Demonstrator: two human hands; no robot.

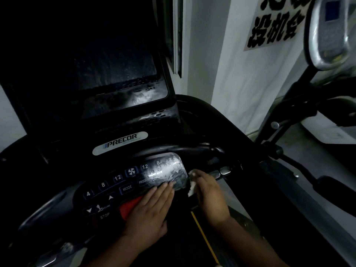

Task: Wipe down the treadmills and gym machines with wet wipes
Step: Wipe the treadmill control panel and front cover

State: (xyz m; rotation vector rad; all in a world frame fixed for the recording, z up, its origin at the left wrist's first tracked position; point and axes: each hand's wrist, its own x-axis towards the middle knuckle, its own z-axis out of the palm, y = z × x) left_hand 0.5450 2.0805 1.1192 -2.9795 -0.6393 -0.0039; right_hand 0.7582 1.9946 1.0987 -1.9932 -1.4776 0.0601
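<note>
Two hands worked at the console of a dark treadmill [194, 112] in the head view, the only view supplied.

1. The left hand [152, 207] lay flat on the control panel [123, 187], fingers straight and close together. It held nothing, and its heel covered part of the red stop button [129, 208].
2. The right hand [209, 193] sat at the panel's right end, fingers curled down over a white wet wipe [191, 190]. The wipe was bunched under the palm, and only crumpled edges showed at the fingertips and beside the thumb.
3. A wet sheen marked the right part of the panel. The screen [115, 74] above carried smears and droplets.
4. A neighbouring machine [329, 31] stood to the right, in front of a wall sign [273, 26].

Handling notes, as judgement: the wipe appeared light, limp and damp, so it would fold or slip when dragged by one corner. It would be best held as a pad under flat fingers, with even pressure. The glossy panel was likely slick when wet. The stop button and keys called for light pressure, since they might actuate.
</note>
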